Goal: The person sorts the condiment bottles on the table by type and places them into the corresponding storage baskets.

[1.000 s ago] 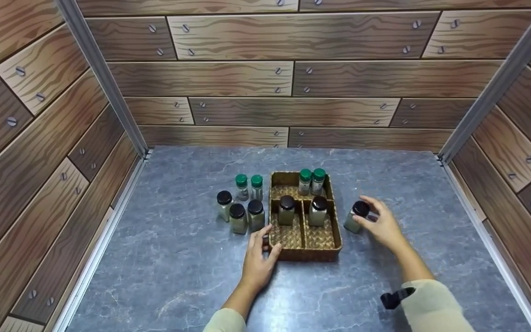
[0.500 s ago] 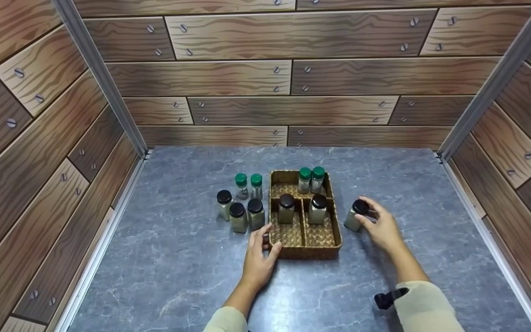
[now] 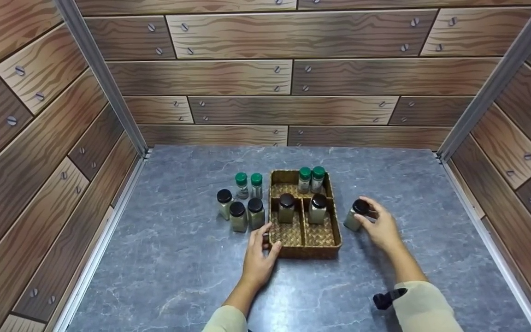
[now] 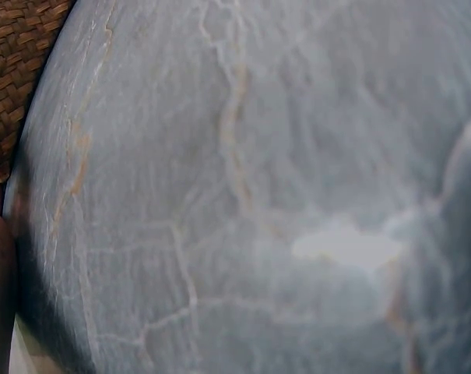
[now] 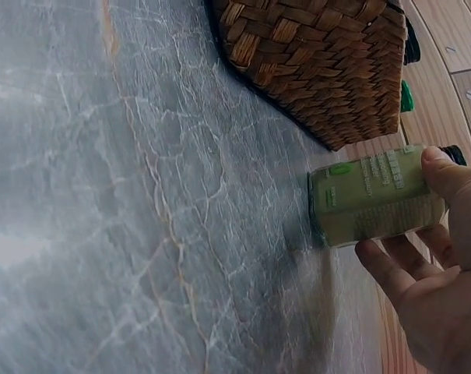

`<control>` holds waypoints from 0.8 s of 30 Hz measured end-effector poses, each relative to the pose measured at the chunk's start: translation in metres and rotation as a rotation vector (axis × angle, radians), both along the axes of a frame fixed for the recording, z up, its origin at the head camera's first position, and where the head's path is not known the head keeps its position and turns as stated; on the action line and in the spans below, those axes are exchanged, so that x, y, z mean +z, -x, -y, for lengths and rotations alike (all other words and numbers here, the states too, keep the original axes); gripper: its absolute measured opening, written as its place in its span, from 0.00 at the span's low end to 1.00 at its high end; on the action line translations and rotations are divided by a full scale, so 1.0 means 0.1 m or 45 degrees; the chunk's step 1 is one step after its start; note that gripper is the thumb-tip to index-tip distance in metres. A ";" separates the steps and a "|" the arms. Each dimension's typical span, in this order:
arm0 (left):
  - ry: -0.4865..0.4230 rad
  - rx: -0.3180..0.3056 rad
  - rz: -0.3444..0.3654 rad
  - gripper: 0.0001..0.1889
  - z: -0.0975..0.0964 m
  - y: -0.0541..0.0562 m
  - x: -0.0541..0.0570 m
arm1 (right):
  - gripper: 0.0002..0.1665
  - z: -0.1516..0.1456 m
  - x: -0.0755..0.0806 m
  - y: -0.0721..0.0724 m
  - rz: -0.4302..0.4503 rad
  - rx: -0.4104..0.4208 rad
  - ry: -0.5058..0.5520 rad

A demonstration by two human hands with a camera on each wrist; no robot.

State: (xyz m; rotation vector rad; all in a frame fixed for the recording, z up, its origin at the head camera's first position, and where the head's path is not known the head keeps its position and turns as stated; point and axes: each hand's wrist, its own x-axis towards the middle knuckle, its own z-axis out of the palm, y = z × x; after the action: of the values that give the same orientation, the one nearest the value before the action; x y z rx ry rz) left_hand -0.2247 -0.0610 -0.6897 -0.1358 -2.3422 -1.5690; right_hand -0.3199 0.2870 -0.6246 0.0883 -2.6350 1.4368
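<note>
while left hand (image 3: 257,262) rests against basket (image 3: 309,252), thumb spread from fingers, right hand (image 3: 382,227) pinches black-capped jar (image 5: 375,199), forearm (image 3: 406,263) slanting inward.

Booth-like workspace (image 3: 164,258): wood-print walls (image 3: 238,78), metal corner posts (image 3: 103,76).

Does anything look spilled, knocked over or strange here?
Nothing stands out: the right hand holds one jar beside the woven tray, the other jars stand upright in it or on the table, and no spill shows.
</note>
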 end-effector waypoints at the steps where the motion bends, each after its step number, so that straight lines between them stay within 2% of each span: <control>1: 0.002 -0.002 0.002 0.29 0.00 0.00 0.00 | 0.34 0.01 0.01 -0.01 0.000 -0.017 0.003; 11: 0.012 0.002 0.009 0.29 0.00 0.01 0.02 | 0.30 0.08 0.12 -0.05 0.038 -0.155 -0.014; 16: 0.012 0.003 0.003 0.29 -0.01 0.02 0.03 | 0.30 0.05 0.25 -0.06 0.061 -0.140 0.027; 24: 0.013 0.017 0.001 0.29 -0.01 0.01 0.01 | 0.33 0.02 0.63 -0.13 0.051 -0.055 0.102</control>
State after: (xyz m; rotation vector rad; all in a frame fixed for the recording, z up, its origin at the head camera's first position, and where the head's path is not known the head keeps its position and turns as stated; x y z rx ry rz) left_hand -0.2252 -0.0601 -0.6890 -0.1220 -2.3470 -1.5518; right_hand -0.3066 0.2849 -0.5620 -0.0062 -2.5901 1.5429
